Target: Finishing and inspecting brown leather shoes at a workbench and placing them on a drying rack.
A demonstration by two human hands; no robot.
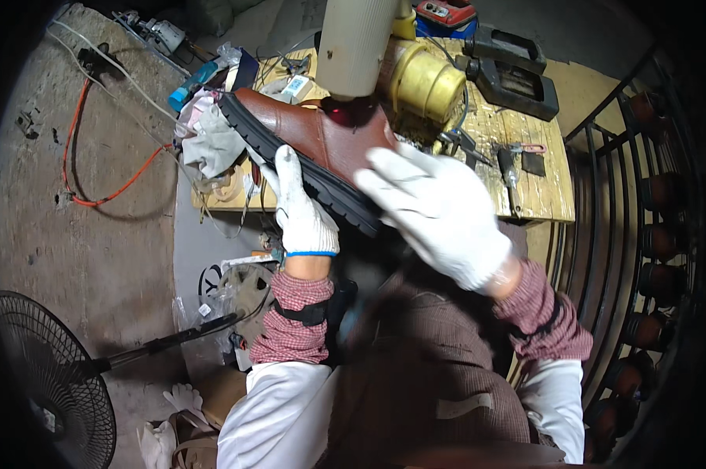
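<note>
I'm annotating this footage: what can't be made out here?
All in the head view:
Left hand: fingers mostly hidden behind the brown shoe.
Shoe: upper edge partly hidden by the pale tube.
Fan: bottom cut off by lower edge.
Rack items, far right: details lost in shadow.

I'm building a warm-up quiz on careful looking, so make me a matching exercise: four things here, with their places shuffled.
Things
1. Brown leather boot with a black sole
2. Round fan with a black wire cage
3. Thin orange cable
4. Yellow ribbed cylinder

Places
A. Left of the pale wooden table
B. Just right of the pale upright column
C. Lower left of the picture
D. Touching the white-gloved left hand

Pairs: 1-D, 2-C, 3-A, 4-B
</note>
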